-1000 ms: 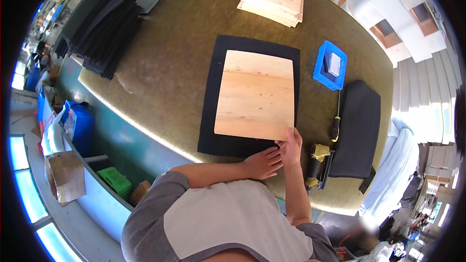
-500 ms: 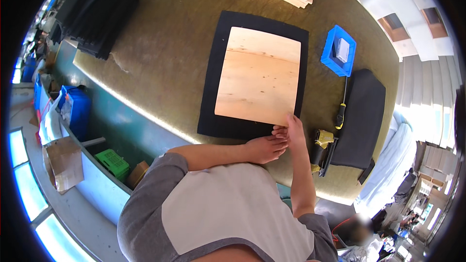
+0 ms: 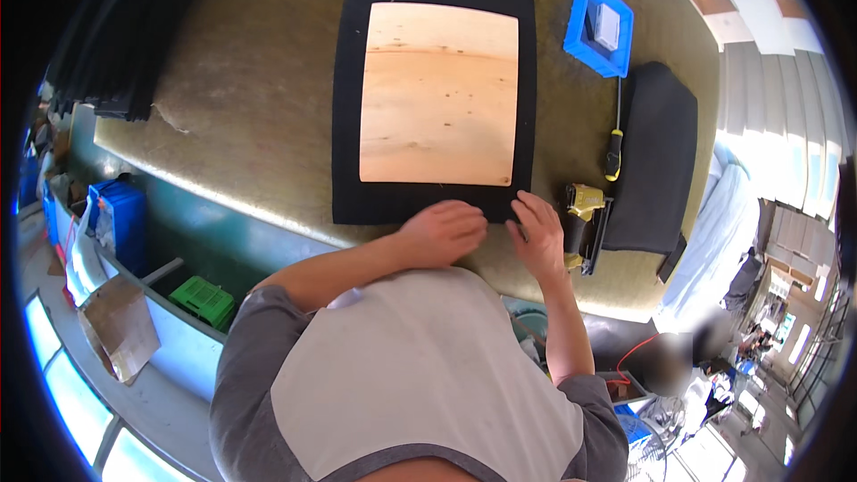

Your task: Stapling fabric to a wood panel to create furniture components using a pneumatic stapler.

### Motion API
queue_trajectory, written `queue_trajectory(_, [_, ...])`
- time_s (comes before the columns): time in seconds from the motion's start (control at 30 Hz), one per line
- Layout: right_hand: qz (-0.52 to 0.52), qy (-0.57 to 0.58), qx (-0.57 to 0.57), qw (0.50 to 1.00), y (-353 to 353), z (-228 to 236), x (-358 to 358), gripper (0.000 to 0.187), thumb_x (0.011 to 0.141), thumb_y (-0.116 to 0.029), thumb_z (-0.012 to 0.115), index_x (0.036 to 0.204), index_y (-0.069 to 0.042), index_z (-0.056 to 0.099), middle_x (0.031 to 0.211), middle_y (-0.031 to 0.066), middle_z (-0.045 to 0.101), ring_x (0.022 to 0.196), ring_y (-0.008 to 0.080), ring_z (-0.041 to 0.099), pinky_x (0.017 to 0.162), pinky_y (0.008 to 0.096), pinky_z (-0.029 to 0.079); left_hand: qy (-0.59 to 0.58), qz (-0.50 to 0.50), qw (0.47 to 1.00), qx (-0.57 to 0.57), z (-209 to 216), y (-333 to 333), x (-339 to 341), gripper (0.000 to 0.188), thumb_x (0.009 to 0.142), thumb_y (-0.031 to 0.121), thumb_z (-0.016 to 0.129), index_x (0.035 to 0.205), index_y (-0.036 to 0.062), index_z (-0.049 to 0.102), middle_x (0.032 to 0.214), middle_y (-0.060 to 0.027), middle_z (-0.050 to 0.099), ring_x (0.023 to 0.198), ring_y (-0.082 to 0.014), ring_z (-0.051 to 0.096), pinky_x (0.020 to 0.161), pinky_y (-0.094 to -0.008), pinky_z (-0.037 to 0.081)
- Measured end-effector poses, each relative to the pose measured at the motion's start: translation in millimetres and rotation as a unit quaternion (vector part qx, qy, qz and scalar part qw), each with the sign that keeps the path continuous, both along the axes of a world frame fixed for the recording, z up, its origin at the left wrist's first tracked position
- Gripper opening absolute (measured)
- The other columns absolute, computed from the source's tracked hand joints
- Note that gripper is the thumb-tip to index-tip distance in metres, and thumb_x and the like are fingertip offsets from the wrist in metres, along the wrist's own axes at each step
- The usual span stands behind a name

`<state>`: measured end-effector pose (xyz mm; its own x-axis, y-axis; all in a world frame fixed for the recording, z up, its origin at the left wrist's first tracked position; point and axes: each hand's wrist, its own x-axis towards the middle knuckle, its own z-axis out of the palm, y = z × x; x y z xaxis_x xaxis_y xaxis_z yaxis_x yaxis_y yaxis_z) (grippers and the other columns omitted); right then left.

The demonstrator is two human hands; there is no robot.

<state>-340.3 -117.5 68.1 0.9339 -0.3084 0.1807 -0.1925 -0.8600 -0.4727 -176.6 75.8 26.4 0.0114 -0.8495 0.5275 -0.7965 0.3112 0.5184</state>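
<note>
One wooden board (image 3: 439,94) | just beyond right hand (image 3: 539,236), half-open, empty | left hand (image 3: 444,232): cannot tell

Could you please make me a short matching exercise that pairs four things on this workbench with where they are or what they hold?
1. wooden board
2. blue tray
3. screwdriver
4. nail or staple gun

A. beside the right hand
B. shaft pointing at the tray
C. lying on a black sheet
D. holds a white box

Pairs: 1-C, 2-D, 3-B, 4-A

Off-white shirt front (image 3: 420,357) with grey sleeves (image 3: 254,366) (and a matching neckband (image 3: 415,451)).
</note>
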Motion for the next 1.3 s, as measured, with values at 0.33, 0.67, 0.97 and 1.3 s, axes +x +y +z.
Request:
queue_trajectory(0.33, [0.020,0.007,-0.059,0.998,-3,-18,6,0.020,0.082,0.001,0.068,0.098,-0.008,0.061,0.104,0.0072,0.061,0.101,0.0303,0.061,0.090,0.0462,0.046,-0.091,0.164,0.973,0.137,15,53,38,0.031,0.080,0.022,0.078,0.104,0.0069,0.067,0.116,-0.0100,0.061,0.109,-0.0283,0.060,0.092,-0.0434,0.047])
queue_trajectory(0.67, [-0.041,-0.040,0.013,0.998,-48,-13,72,0.015,0.091,-0.003,0.064,0.104,-0.006,0.058,0.105,0.0114,0.064,0.095,0.0359,0.062,0.082,0.0461,0.049,-0.126,0.304,0.936,0.124,63,-22,105,0.025,0.087,0.015,0.074,0.108,0.0058,0.065,0.122,-0.0140,0.063,0.108,-0.0340,0.063,0.094,-0.0459,0.048])
queue_trajectory(0.97, [0.030,-0.146,-0.029,0.988,-161,-16,246,0.021,0.092,-0.012,0.069,0.112,-0.010,0.064,0.103,0.0109,0.064,0.097,0.0365,0.064,0.082,0.0481,0.053,-0.123,0.259,0.944,0.162,5,-96,157,0.045,0.095,0.027,0.067,0.135,0.0090,0.061,0.153,-0.0191,0.048,0.143,-0.0385,0.043,0.118,-0.0504,0.037])
queue_trajectory(1.3, [0.090,0.187,-0.075,0.975,-210,-5,346,0.029,0.086,-0.022,0.076,0.111,-0.012,0.065,0.109,0.0106,0.066,0.115,0.0318,0.062,0.097,0.0498,0.049,-0.115,0.232,0.956,0.140,-5,-104,155,0.047,0.096,0.034,0.063,0.138,0.0126,0.062,0.154,-0.0179,0.047,0.145,-0.0389,0.041,0.121,-0.0533,0.032])
